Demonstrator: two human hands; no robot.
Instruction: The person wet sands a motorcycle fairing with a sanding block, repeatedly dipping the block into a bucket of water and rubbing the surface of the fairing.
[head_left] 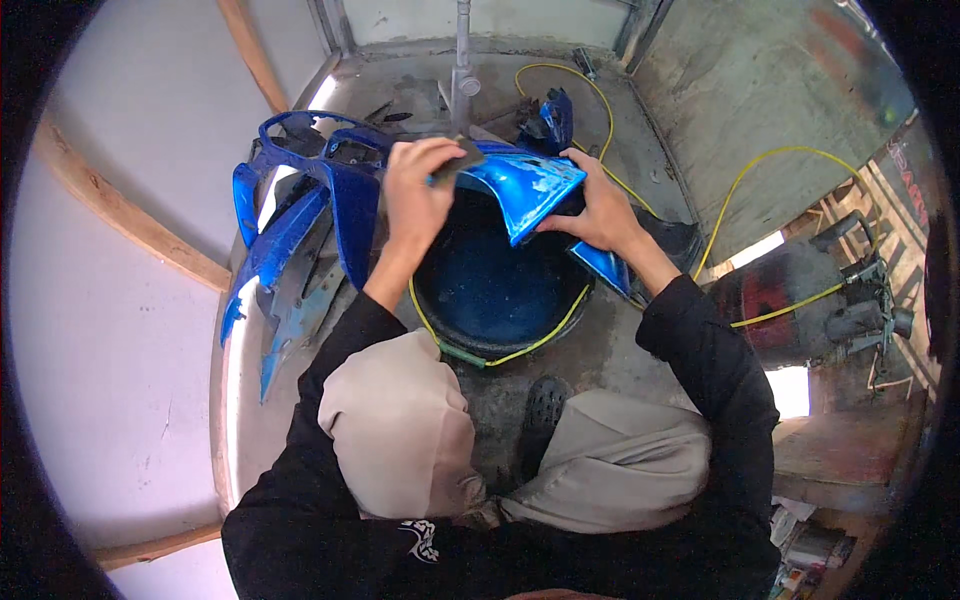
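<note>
A glossy blue motorbike fairing panel [525, 185], its paint worn to pale patches, is held over a round black tub [440, 320] of dark water. My right hand [605, 210] grips the panel's right end, thumb below and fingers over the edge. Pinched in my left hand [415, 190] is a flat, dark greenish-brown sanding pad [458, 160], at the panel's left upper side. My fingers partly cover the pad, so whether it touches the paint I cannot tell. The panel's far left part is hidden behind my left hand.
Larger blue fairing parts [345, 200] lean at the left by the white wall. Another blue piece [600, 262] lies right of the tub. A metal post [463, 60] stands behind. A yellow hose [735, 200] runs to a tank-like machine [790, 305] on the right.
</note>
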